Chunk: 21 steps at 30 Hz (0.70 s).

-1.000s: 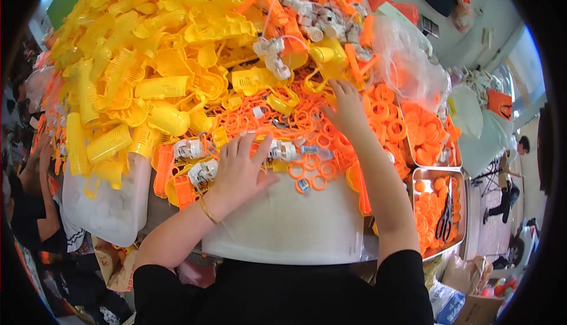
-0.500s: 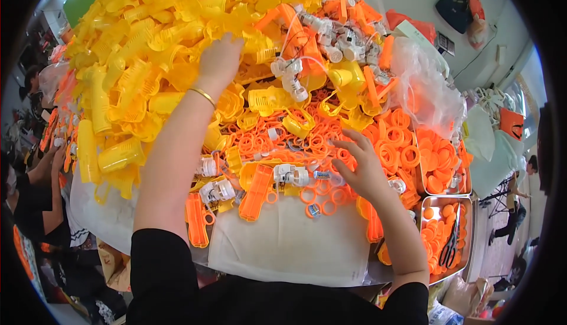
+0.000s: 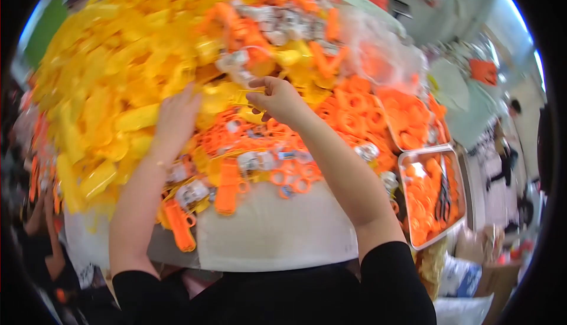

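Right of the white mat (image 3: pixel 274 230), orange caps (image 3: pixel 422 207) and black scissors (image 3: pixel 444 195) were contained in a metal tray (image 3: pixel 402 198); orange discs (image 3: pixel 407 115) were contained in a second tray (image 3: pixel 390 130), farther back. Beyond the mat, leftward, yellow parts (image 3: pixel 100 89) were heaped; the left hand (image 3: pixel 177 115) was extended over them, grip not discernible. Beyond the mat, the right hand (image 3: pixel 280 100) was curled, thumb and forefinger slightly parted; between them a thin yellow strip (image 3: pixel 251 91) was seen, long axis crosswise to the mat, pointed leftward. Whether it was gripped could not be told (blur).

Pale worktop (image 3: pixel 274 227), heaped yellow plastic pieces (image 3: pixel 106 95), clustered orange rings (image 3: pixel 220 136)
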Tool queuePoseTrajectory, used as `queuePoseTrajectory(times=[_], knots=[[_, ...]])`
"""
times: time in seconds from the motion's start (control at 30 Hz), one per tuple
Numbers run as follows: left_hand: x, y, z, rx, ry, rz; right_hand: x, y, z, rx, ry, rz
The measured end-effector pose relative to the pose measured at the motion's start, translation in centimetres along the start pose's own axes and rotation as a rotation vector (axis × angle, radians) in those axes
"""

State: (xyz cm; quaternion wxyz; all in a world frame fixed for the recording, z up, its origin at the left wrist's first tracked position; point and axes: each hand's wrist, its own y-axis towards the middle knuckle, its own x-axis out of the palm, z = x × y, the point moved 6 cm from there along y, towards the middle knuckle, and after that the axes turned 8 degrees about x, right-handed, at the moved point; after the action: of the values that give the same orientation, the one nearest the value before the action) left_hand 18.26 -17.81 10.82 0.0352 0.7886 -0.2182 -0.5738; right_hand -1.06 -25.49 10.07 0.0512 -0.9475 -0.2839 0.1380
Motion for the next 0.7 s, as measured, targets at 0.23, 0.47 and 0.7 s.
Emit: queuePoseTrajectory(times=[0.23, 0.47, 0.7], knots=[[-1.1, 1.0, 0.5, -0.049, -0.075, -0.121, -17.6, -11.9, 7.3, -0.015, -0.445, 0.586], [1.3, -1.0, -1.4, -0.016, -0.126, -0.144, -39.7, -32.2, 13.1, 0.428, -0.816, 1.493], [-2.4, -1.6, -1.8, 0.025, -0.05, 0.087, -48.5, -38.2, 28.2, 0.728, -0.75, 1.475]])
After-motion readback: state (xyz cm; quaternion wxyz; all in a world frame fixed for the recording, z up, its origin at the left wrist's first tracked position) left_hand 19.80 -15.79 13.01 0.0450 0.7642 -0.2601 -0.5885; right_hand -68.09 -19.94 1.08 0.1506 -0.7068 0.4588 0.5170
